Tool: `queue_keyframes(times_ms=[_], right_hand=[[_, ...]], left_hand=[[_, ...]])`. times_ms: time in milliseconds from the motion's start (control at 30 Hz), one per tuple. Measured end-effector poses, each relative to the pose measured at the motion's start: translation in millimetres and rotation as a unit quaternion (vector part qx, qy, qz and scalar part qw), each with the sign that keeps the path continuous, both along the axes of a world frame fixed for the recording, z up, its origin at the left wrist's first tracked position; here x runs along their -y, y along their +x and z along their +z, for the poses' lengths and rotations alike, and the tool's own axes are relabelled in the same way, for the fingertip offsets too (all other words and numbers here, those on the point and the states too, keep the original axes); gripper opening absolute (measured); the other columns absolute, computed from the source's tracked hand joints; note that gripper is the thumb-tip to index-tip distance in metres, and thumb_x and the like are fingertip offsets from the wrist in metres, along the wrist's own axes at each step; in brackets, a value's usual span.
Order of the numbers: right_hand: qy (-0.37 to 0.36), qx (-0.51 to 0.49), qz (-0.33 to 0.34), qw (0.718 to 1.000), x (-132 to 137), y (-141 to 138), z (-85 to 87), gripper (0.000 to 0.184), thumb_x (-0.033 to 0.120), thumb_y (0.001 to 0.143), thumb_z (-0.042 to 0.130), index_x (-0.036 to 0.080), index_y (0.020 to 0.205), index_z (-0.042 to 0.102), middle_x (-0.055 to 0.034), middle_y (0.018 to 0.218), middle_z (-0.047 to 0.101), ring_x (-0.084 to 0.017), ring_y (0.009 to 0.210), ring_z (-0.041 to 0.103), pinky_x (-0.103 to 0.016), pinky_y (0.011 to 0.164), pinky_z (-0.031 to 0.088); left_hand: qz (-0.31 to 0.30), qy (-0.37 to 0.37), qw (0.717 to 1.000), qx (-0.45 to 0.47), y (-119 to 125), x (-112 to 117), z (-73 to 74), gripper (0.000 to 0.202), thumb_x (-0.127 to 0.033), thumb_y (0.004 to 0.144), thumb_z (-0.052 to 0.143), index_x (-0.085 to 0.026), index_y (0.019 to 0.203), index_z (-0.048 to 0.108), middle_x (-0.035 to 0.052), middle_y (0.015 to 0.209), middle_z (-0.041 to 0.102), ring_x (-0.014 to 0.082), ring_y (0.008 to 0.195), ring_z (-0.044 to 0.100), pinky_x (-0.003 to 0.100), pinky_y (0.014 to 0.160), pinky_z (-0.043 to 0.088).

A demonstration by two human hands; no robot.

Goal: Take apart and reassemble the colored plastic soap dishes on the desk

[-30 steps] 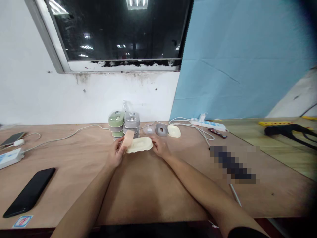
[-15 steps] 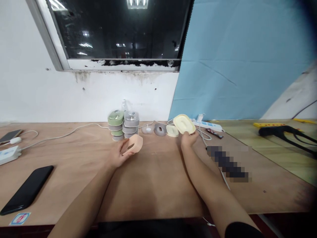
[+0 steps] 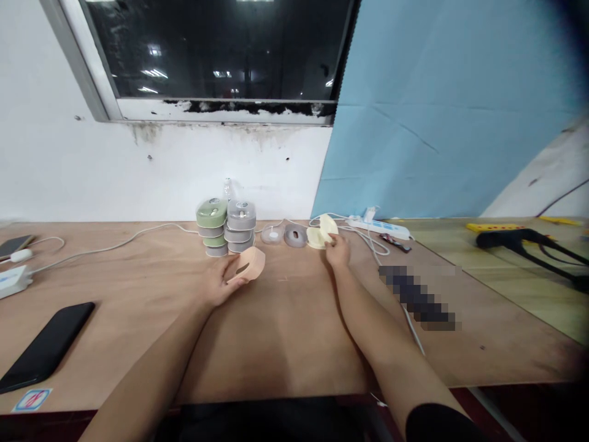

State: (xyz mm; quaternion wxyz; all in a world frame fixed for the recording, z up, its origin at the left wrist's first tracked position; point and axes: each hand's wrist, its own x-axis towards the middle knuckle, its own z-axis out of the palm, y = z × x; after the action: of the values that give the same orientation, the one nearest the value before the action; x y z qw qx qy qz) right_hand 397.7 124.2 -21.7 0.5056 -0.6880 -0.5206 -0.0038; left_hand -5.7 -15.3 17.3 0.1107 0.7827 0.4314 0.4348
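My left hand (image 3: 219, 283) grips a peach-coloured plastic piece (image 3: 252, 264), rounded and hollow with a slot in it, held a little above the table. My right hand (image 3: 338, 248) holds a pale yellow oval lid (image 3: 328, 227), tilted up on edge. Just behind and left of that lid lies another pale yellow piece (image 3: 315, 237), partly covered; whether the two touch I cannot tell. To its left are a grey oval piece (image 3: 295, 236) with a hole and a clear lid (image 3: 272, 234). Two stacks of oval boxes stand behind my left hand, a green-topped stack (image 3: 211, 215) and a grey-topped stack (image 3: 242, 215).
A black phone (image 3: 48, 344) lies at the left, near a white power strip (image 3: 13, 281). Another power strip (image 3: 381, 228) with a looped white cable sits at the back right. A blurred-out dark object (image 3: 418, 298) lies right of my right forearm. A clear bottle (image 3: 227, 188) stands behind the stacks.
My right hand has moved left and slightly down with the yellow lid, turning it from facing me to edge-on beside the other yellow piece. My left hand stays nearly still with the peach piece.
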Motion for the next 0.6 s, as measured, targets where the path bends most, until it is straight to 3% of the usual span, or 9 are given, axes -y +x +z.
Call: queue_keyframes(times_ms=[300, 600], right_hand=[[-0.088, 0.103, 0.035, 0.990, -0.2, -4.0, -2.8, 0.037, 0.024, 0.078, 0.055, 0.018, 0.113, 0.066, -0.0115, 0.110, 0.053, -0.023, 0.099, 0.054, -0.036, 0.095, 0.040], [-0.061, 0.149, 0.079, 0.984, -2.6, -5.3, -6.4, 0.037, 0.021, 0.077, 0.055, 0.015, 0.110, 0.069, -0.0123, 0.110, 0.058, -0.023, 0.102, 0.055, -0.036, 0.099, 0.039]], left_hand=[[0.003, -0.009, 1.000, -0.006, 0.3, -1.8, -4.2, 0.062, -0.053, 0.079, 0.059, -0.019, 0.129, 0.050, 0.0117, 0.121, 0.061, 0.0296, 0.109, 0.058, 0.045, 0.093, 0.046], [0.006, -0.024, 1.000, -0.015, 1.5, -0.3, -2.8, 0.061, -0.054, 0.080, 0.059, -0.019, 0.130, 0.050, 0.0122, 0.122, 0.061, 0.0306, 0.111, 0.057, 0.047, 0.094, 0.044]])
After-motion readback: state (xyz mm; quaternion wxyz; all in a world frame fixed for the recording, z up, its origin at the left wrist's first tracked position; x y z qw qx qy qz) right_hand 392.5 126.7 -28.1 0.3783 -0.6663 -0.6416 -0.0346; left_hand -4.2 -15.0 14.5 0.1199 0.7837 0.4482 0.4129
